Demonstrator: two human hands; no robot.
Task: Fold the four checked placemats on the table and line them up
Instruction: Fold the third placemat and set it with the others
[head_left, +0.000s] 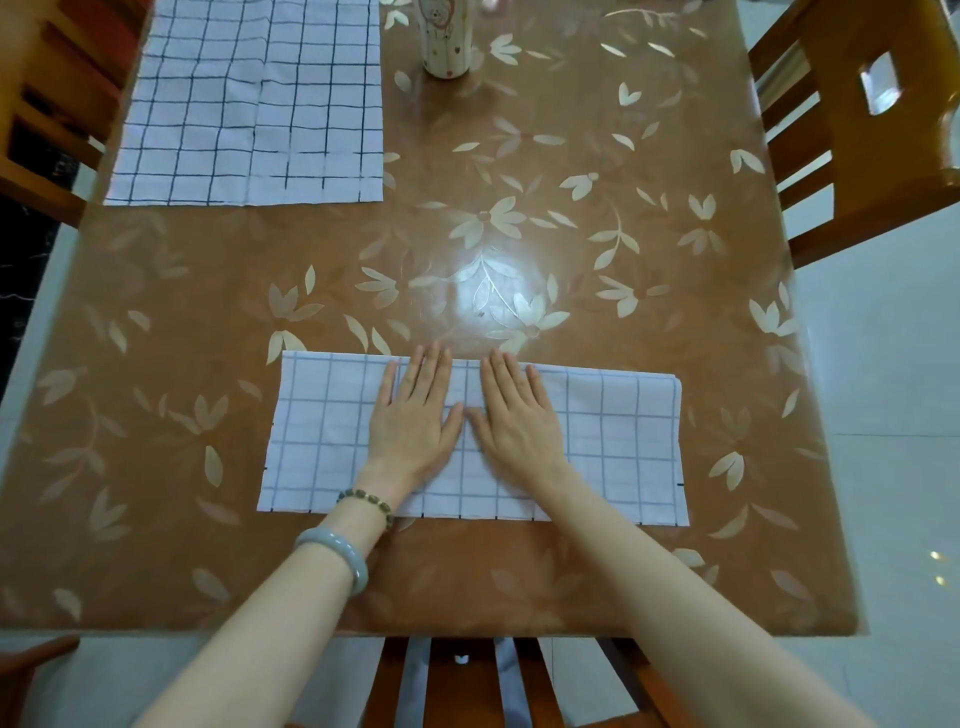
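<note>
Brown leaf-print bench (519, 208) | we press one folded placemat (613, 431) near our edge, left grip (415, 415) and right grip (519, 421) flat, fingers straight | second placemat (249, 104) lies unfolded far left | others unseen; lining up not begun, we judge

– What is the folded placemat (613, 431) made of?
– It is thin woven cloth, matt and white, with printed lines. Around my left hand (415, 415) and my right hand (519, 421) it looks smooth, with only faint creases. The unfolded placemat (249, 104) is the same cloth and shows sharp creases.
– And the table?
– The table cover (571, 182) looks like soft plastic. It is brown, smooth and very glossy, with a bright glare on it.
– And the rest?
– The chair (831, 156) is varnished wood with some shine. My bangle (332, 548) is smooth and polished, like stone. The bead bracelet (366, 501) has small glossy beads. The floor (893, 364) is pale, shiny tile, and the cup (449, 52) looks glazed.
</note>
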